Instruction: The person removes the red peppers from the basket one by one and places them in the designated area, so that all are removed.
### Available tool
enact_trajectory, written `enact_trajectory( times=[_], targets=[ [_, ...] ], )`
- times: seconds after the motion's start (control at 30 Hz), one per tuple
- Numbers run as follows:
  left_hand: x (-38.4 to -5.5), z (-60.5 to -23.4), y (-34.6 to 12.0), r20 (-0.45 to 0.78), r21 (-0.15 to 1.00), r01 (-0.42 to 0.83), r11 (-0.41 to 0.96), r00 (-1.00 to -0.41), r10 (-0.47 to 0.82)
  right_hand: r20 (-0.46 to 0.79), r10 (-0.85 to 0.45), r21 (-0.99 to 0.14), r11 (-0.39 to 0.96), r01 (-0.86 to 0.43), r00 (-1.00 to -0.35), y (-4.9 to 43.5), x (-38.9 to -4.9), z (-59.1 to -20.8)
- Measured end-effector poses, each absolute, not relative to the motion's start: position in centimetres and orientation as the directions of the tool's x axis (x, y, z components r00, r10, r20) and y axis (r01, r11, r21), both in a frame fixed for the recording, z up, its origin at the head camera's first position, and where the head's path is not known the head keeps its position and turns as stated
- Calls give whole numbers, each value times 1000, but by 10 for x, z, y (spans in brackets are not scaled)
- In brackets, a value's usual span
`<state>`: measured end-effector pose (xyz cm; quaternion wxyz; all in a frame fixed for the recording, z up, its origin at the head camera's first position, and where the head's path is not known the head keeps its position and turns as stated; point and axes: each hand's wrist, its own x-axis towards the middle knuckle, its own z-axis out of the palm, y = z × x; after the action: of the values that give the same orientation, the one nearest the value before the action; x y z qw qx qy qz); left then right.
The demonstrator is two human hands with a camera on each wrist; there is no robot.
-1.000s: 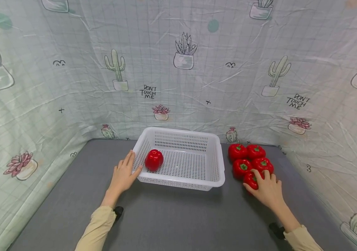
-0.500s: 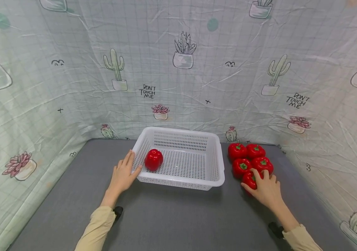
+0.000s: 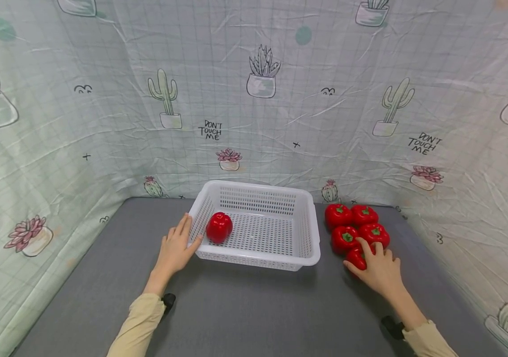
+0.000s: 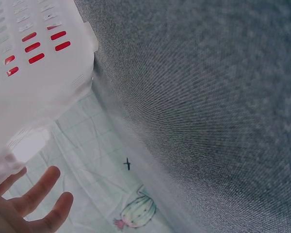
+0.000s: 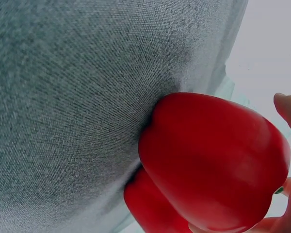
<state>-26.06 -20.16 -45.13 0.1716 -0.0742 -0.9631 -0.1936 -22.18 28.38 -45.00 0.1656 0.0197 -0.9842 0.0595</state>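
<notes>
A white perforated plastic basket point(image 3: 260, 261) stands on the grey tabletop, with one red bell pepper point(image 3: 219, 228) lying inside near its left wall. My left hand point(image 3: 175, 250) rests at the basket's front left corner, thumb and fingers spread along the rim. In the left wrist view several fingers point(image 4: 56, 211) stretch past the basket's outer wall. Over on the right, my right hand point(image 3: 383, 270) holds the nearest bell pepper point(image 5: 213, 160) from above, its fingers bent over it and the thumb on its left side. The palm hides part of this pepper.
Several more red bell peppers point(image 3: 344, 239) sit close together behind the right hand, to the right of the basket. A pale cloth point(image 3: 262, 139) printed with cacti hangs behind and at both sides of the grey tabletop point(image 3: 254, 312).
</notes>
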Motion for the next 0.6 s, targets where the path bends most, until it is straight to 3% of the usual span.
enact_trajectory(
  times=[0.6],
  targets=[
    [-261,-451,-202,359,357,212,910,-930,76,331,-14,-105,993,-52,-943,283,-218,-444]
  ],
)
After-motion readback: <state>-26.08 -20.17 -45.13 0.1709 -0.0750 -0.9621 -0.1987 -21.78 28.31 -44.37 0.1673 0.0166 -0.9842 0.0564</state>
